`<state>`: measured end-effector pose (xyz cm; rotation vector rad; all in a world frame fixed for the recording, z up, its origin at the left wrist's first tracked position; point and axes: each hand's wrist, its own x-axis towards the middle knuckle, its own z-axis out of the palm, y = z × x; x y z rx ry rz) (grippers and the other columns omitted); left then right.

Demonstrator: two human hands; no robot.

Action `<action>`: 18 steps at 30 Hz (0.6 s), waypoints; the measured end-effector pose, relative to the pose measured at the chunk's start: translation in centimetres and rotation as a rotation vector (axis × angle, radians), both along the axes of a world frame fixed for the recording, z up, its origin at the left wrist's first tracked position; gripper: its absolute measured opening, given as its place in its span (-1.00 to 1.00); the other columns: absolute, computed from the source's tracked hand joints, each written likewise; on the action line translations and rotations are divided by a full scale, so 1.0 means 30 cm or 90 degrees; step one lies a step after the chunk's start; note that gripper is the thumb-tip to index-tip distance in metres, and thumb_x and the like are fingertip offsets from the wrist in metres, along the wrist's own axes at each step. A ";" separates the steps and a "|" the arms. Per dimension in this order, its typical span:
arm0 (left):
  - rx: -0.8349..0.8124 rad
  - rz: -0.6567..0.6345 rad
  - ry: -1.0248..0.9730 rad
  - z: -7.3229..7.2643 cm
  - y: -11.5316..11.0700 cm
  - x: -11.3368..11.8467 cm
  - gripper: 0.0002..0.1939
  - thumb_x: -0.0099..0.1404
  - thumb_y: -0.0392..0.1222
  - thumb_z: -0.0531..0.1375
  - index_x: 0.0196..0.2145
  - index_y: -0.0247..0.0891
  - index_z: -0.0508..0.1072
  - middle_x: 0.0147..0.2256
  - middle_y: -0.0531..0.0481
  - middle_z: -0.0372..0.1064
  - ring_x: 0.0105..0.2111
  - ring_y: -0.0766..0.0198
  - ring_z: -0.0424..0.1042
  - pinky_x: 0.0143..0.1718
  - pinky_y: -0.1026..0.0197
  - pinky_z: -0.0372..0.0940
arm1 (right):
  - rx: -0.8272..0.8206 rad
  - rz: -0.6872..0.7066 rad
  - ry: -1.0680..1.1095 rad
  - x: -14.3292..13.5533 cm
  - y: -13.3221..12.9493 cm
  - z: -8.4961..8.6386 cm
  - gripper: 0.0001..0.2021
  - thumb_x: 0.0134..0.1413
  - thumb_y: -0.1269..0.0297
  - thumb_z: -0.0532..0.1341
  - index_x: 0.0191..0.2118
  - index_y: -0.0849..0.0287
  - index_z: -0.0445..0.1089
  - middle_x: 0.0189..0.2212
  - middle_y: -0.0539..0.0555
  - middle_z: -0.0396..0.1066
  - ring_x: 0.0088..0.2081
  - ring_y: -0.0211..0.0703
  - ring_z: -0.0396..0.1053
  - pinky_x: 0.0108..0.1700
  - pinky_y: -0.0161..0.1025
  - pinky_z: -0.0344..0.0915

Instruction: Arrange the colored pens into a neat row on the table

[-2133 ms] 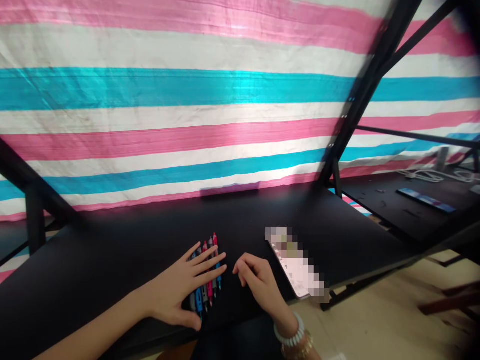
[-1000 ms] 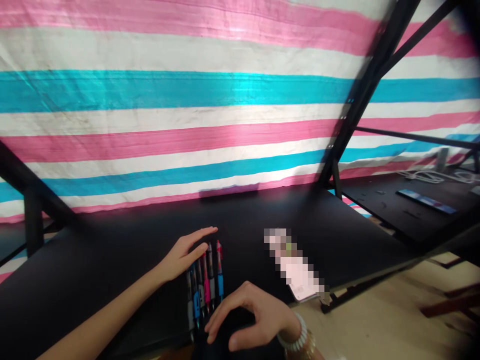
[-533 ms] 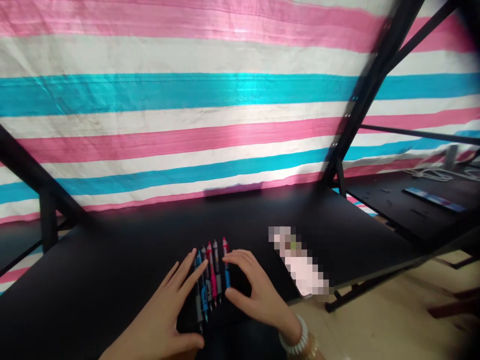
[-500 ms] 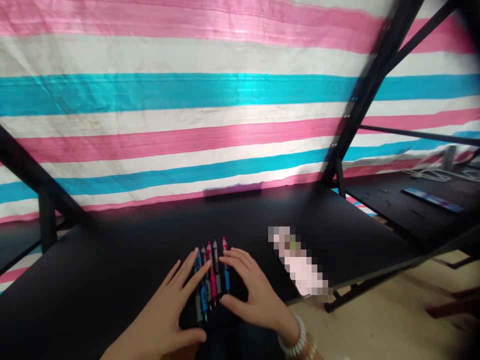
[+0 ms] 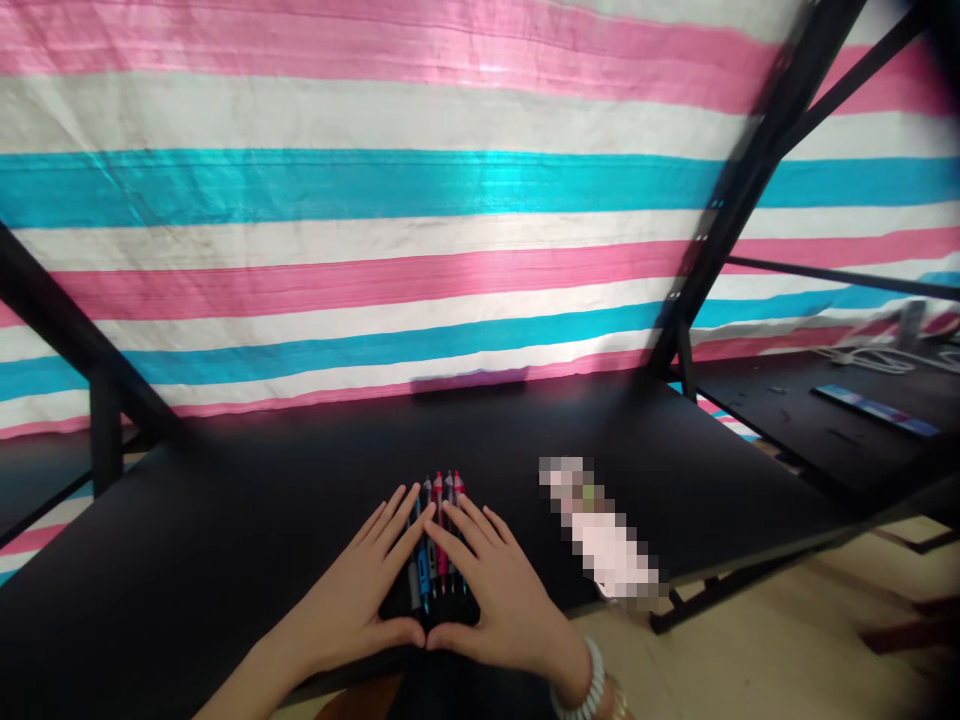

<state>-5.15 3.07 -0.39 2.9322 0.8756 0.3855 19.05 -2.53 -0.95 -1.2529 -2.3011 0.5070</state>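
Note:
Several pens (image 5: 441, 565), with blue, pink, grey and red parts, lie side by side on the black table (image 5: 285, 500) near its front edge, their tips toward me. My left hand (image 5: 367, 580) lies along the left side of the row, fingers stretched out and partly over the pens. From the right, my right hand (image 5: 499, 590) reaches over the row with its fingers spread, hiding part of the rightmost pen. The index fingertips meet or nearly meet above the pens, and the thumbs come together below them. Neither hand is closed round a pen.
A pink, pixelated item (image 5: 611, 540) lies to the right, at the table's front edge. Black metal frames (image 5: 720, 220) rise at both sides. Behind hangs a striped sheet (image 5: 375, 240). A second table on the right holds white cables (image 5: 877, 358) and a flat blue strip (image 5: 874, 408).
My hands have come closer together, fingertips and thumbs now meeting or nearly so. The pens have closed up into a tighter row; the gap beside the rightmost one has shrunk.

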 end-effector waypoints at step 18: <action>0.036 -0.030 -0.080 0.041 -0.017 -0.058 -0.49 0.43 -0.38 0.07 0.25 0.01 0.33 0.24 0.00 0.35 0.31 0.09 0.21 0.27 -0.10 0.22 | -0.006 -0.064 0.287 0.026 -0.012 0.005 -0.52 0.34 0.08 0.18 0.30 0.06 0.28 0.33 0.17 0.23 0.41 0.03 0.01 0.38 0.07 0.05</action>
